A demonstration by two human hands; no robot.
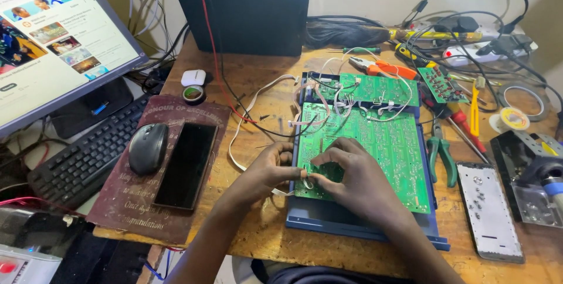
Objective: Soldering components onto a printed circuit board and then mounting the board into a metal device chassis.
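1. The large green circuit board lies flat on a blue tray, which rests on the wooden table; everything below is placed relative to this board.
2. The left hand sits at the board's near left edge, its fingers curled and pinching a small white wire end against that edge.
3. The right hand rests on the board's near left part, fingers bent inward and closed in a pinch right beside the left hand's fingertips; what it grips is too small to tell.
4. White wires loop over the far end of the board, where a smaller green board lies touching it.
5. Just right of the board lie green-handled pliers, and further right a grey metal plate.
6. Well to the left of the board, a black phone and a black mouse rest on a dark red folder.
7. Further left still stand a black keyboard and a lit monitor.
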